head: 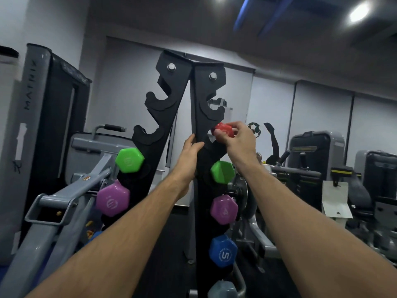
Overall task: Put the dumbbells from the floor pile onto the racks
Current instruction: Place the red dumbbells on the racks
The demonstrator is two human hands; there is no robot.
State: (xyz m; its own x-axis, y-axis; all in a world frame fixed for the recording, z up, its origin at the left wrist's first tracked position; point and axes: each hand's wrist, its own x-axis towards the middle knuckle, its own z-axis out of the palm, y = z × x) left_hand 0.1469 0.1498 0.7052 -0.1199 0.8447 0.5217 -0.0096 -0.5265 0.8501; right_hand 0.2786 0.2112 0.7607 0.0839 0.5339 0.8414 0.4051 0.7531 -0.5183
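I see the black rack (pixel 199 125) standing tall in front of me, its two uprights meeting at the top. My left hand (pixel 191 151) has its grip wrapped on the right upright's edge. My right hand (pixel 238 138) has its grip pinched around the red dumbbell (pixel 223 129), held at a cradle above the green dumbbell (pixel 222 172).

A black rack (pixel 199 117) fills the middle of the frame. At centre right sits a red dumbbell (pixel 223 129). Below it, down the right side, come a green dumbbell (pixel 222 172), a purple dumbbell (pixel 223 209), a blue dumbbell (pixel 223 250) and a grey dumbbell (pixel 222 290). Further right, a black-and-white football sticker (pixel 254 129) marks the pale wall.
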